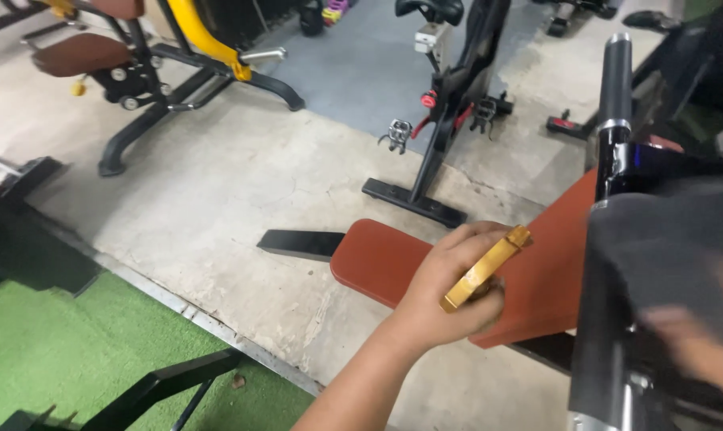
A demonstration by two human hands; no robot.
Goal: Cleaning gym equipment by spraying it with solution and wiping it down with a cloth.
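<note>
Left hand (449,291) closed around a flat yellow block (485,269), held just above the reddish-brown padded seat (377,255) of a gym machine. Loose grip could drop the block onto the concrete floor (241,199). Right hand (697,351) blurred at frame edge near a black padded roller (657,263); grip impossible to tell.

One head-worn camera looks steeply down and forward over the red-brown padded bench (381,259), which is close below; the exercise bike (445,104) stands farther beyond it.
</note>
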